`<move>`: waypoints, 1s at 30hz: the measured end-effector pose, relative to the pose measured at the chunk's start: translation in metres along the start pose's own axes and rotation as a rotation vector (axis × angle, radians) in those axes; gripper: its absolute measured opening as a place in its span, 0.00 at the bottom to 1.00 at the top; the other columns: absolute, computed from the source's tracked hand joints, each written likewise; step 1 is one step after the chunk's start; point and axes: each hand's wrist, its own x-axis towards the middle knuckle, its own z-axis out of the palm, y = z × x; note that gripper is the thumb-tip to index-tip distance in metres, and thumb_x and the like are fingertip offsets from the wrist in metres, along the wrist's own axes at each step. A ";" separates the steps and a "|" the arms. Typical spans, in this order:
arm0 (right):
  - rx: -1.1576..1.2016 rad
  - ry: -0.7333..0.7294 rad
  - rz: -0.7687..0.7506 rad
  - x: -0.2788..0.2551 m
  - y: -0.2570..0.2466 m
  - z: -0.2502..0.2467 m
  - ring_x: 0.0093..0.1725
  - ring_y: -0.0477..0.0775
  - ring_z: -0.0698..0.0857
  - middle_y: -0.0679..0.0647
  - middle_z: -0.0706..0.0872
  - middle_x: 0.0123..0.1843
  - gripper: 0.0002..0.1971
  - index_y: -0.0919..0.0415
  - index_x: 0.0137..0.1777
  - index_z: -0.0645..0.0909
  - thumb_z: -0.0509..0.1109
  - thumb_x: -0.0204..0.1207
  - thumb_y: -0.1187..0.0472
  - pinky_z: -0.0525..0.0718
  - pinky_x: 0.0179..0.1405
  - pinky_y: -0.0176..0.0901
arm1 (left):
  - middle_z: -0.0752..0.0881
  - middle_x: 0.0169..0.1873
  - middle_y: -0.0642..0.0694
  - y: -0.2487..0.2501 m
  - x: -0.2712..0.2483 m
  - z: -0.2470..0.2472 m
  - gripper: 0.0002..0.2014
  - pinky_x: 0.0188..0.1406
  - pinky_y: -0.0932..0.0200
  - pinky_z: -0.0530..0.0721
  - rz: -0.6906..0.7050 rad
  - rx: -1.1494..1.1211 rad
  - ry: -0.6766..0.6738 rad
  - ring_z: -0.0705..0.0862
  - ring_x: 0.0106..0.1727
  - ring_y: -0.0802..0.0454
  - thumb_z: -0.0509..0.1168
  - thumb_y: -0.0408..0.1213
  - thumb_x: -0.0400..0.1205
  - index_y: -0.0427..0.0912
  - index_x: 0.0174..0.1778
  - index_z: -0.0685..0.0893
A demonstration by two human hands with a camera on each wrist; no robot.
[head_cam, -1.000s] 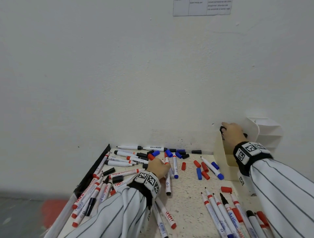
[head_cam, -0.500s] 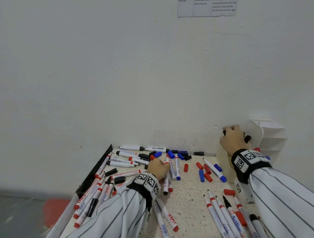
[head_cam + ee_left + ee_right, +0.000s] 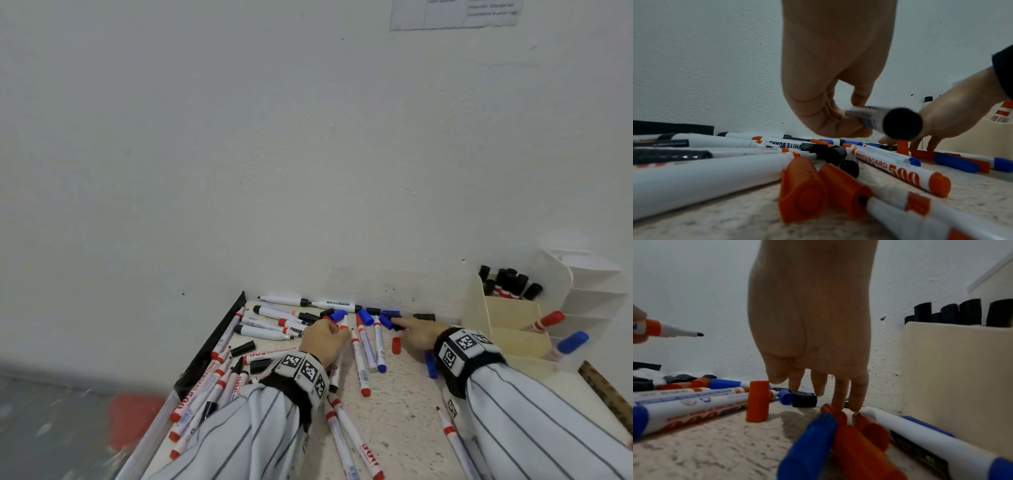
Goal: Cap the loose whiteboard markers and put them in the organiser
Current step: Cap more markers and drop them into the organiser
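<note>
Many loose whiteboard markers point(image 3: 359, 356) and caps lie on the speckled table point(image 3: 400, 411). My left hand point(image 3: 337, 329) point(image 3: 851, 116) grips one uncapped black-tipped marker point(image 3: 869, 116) point(image 3: 670, 331) just above the pile. My right hand point(image 3: 404, 325) point(image 3: 797, 386) reaches down with straight fingers to a loose black cap point(image 3: 804, 400) point(image 3: 397, 324) near the wall, fingertips at it, holding nothing. The cream organiser point(image 3: 507, 318) point(image 3: 953, 378) stands at the right, with black-capped markers point(image 3: 510, 282) in its back slot and a red point(image 3: 548, 322) and a blue point(image 3: 572, 342) one lower down.
A red cap point(image 3: 757, 401) stands upright left of my right hand. Blue caps point(image 3: 366, 317) lie along the wall point(image 3: 308, 171). The table's black left edge point(image 3: 212, 346) drops to the floor. A wooden ruler point(image 3: 606, 394) lies at the far right.
My right hand has left the organiser and come down left to the caps by the wall. My left hand stays on its marker.
</note>
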 end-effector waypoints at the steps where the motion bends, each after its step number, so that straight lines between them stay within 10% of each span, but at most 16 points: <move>1: -0.025 0.002 0.004 0.000 0.000 0.001 0.82 0.56 0.58 0.52 0.55 0.84 0.26 0.43 0.81 0.55 0.52 0.83 0.48 0.55 0.81 0.54 | 0.74 0.30 0.54 0.000 0.000 -0.001 0.14 0.35 0.65 0.73 0.009 0.002 0.007 0.73 0.32 0.60 0.61 0.42 0.83 0.48 0.30 0.71; 13: -0.197 0.064 0.014 0.000 -0.005 0.004 0.73 0.56 0.70 0.52 0.70 0.75 0.21 0.44 0.73 0.71 0.59 0.81 0.60 0.70 0.74 0.51 | 0.73 0.30 0.56 -0.007 0.001 -0.003 0.14 0.29 0.72 0.67 0.009 -0.033 -0.003 0.70 0.30 0.64 0.60 0.42 0.84 0.49 0.31 0.71; 18: 0.089 0.373 -0.061 -0.004 -0.006 -0.006 0.48 0.52 0.79 0.53 0.80 0.50 0.04 0.52 0.44 0.73 0.62 0.80 0.61 0.77 0.46 0.38 | 0.76 0.33 0.54 -0.006 -0.001 0.000 0.11 0.48 0.59 0.82 0.005 -0.045 -0.010 0.77 0.37 0.57 0.60 0.44 0.84 0.49 0.35 0.73; 25: 0.434 0.469 -0.201 -0.035 -0.017 -0.030 0.47 0.51 0.80 0.58 0.82 0.52 0.13 0.60 0.65 0.74 0.56 0.84 0.61 0.76 0.48 0.39 | 0.81 0.42 0.50 0.002 -0.004 0.007 0.11 0.44 0.61 0.83 0.047 -0.033 -0.074 0.79 0.37 0.56 0.60 0.46 0.84 0.43 0.52 0.81; 30: 0.480 0.530 -0.282 -0.050 -0.023 -0.025 0.52 0.49 0.76 0.51 0.76 0.53 0.12 0.62 0.61 0.74 0.65 0.79 0.67 0.73 0.49 0.36 | 0.84 0.45 0.46 0.008 -0.013 0.016 0.12 0.34 0.63 0.82 0.085 -0.053 -0.112 0.81 0.28 0.57 0.61 0.45 0.83 0.41 0.56 0.81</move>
